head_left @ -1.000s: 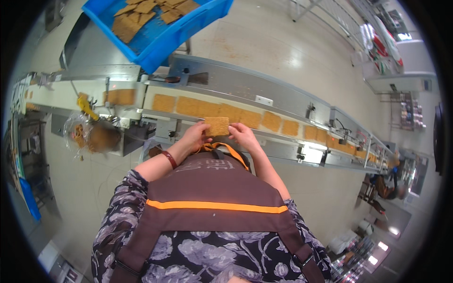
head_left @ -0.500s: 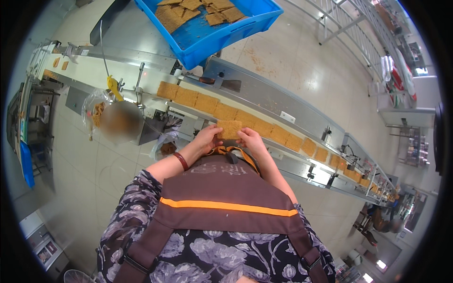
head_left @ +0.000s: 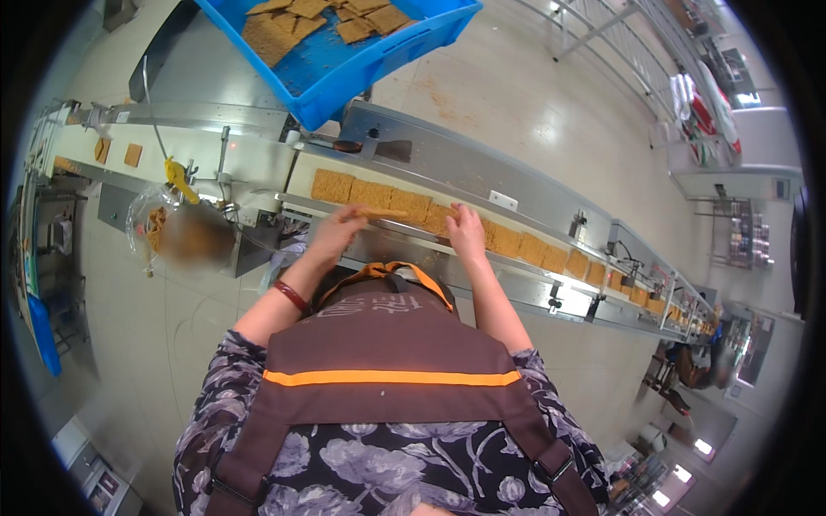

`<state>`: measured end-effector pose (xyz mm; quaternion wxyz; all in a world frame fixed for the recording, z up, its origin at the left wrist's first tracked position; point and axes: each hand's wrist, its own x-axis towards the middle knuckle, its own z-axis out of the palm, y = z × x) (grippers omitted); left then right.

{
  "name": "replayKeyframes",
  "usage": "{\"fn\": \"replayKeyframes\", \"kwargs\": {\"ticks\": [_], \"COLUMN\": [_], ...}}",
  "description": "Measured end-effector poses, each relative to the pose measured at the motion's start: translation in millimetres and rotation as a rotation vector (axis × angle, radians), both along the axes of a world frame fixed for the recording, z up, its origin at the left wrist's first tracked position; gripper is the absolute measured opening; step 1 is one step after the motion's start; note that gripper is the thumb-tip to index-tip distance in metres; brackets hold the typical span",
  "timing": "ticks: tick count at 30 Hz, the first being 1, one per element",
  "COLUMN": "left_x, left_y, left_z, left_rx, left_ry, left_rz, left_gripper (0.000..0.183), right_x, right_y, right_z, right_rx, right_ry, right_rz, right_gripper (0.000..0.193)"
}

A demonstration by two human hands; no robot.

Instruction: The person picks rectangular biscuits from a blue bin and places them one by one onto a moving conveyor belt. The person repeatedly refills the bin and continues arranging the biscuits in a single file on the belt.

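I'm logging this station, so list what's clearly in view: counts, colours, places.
Conveyor belt: one, cream, crossing ahead
Row squares: many, golden, along belt
Loose squares: at least two, brown, belt's left
Held square: one, golden, edge-on over belt
Crate: one, blue, beyond belt
Crate pieces: several, brown, inside it
Scraper-like tool: one, dark, ledge beyond belt
Yellow object: one, yellow, left
Clear bag: one, transparent, left
Apron: one, brown, orange-striped, person's front
Left hand: one, bare, gripping held square
Right hand: one, bare, over row
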<state>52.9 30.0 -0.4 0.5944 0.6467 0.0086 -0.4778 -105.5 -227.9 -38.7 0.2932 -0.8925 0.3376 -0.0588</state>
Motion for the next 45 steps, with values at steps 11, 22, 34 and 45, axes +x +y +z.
{"fn": "replayKeyframes", "kwargs": {"ticks": [11, 22, 34, 45], "left_x": [92.7, 11.4, -62.0, -61.1], "left_y": [27.7, -84.0, -107.9, -113.3], "left_z": [-9.0, -30.4, 16.3, 18.3], "left_rx": [0.189, 0.135, -0.188, -0.134], "left_ry": [-1.008, -1.251, -0.029, 0.086], "left_rz": [-0.213, -0.558, -0.228, -0.052], "left_gripper": [0.014, 0.029, 0.030, 0.028], "right_x": [-29.5, -84.0, 0.4, 8.7], "right_y": [-78.7, -109.4, -18.3, -11.5], "right_z": [52.7, 104.3, 74.7, 48.3], "right_rx": [-0.215, 0.283, 0.754, 0.981], "right_ry": [0.412, -0.015, -0.069, -0.300], "right_rz": [0.243, -0.062, 0.086, -0.238], "right_gripper": [0.025, 0.019, 0.024, 0.018]}}
